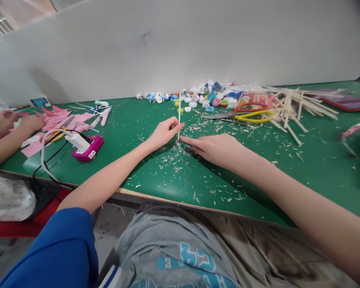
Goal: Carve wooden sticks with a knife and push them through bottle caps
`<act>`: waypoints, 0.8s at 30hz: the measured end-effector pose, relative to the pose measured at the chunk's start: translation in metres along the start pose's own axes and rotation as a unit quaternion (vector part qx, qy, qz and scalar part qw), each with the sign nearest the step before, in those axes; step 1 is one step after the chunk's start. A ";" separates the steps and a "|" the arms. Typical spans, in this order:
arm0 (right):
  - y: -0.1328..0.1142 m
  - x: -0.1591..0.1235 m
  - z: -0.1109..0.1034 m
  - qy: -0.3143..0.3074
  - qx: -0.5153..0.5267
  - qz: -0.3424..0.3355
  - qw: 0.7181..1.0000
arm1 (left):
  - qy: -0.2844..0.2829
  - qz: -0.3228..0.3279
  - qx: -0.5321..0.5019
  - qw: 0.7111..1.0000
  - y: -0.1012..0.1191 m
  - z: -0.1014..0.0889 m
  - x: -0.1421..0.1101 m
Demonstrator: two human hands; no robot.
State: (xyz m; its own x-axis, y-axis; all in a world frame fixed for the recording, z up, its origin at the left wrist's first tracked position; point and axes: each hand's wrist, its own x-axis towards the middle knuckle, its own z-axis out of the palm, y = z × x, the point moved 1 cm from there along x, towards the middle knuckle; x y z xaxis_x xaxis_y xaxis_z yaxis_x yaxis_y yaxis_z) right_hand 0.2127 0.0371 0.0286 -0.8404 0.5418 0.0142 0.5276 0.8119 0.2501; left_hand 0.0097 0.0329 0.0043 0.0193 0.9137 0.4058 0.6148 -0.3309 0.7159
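Note:
My left hand [167, 131] pinches a thin pale wooden stick [179, 108], held upright with its lower end close to the green tabletop. My right hand [216, 149] is on the other side, its index finger stretched toward the stick's lower end. The remaining fingers are curled beneath, and whatever they hold, if anything, is hidden. Small wood shavings [175, 160] lie scattered around and below both hands. Beyond my right hand rests a pair of scissors [255, 116] with yellow and red handles.
Plastic bottle caps [210, 100] are heaped along the grey partition. Wooden sticks [288, 108] lie piled at the right. A magenta power strip [88, 150] with a white plug sits at left, cables trailing over the edge. Another person's hands [30, 123] are among pink paper pieces [54, 118].

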 end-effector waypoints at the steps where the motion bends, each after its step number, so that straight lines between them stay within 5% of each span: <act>1: 0.000 -0.001 0.000 0.004 -0.014 -0.002 1.000 | 0.001 0.003 -0.001 1.000 0.000 0.000 0.000; 8: -0.001 -0.004 0.005 0.054 -0.083 -0.042 0.994 | 0.001 0.001 -0.001 1.000 -0.003 0.001 0.000; 24: -0.006 0.002 0.004 0.040 -0.078 -0.063 0.994 | -0.007 0.001 0.021 1.000 -0.003 -0.001 0.002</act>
State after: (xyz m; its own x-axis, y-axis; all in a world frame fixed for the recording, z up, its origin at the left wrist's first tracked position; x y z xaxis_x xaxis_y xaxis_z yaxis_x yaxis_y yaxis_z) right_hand 0.2082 0.0339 0.0235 -0.9091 0.4138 0.0484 0.3969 0.8249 0.4026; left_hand 0.0066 0.0355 0.0033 0.0305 0.9163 0.3994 0.6479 -0.3224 0.6901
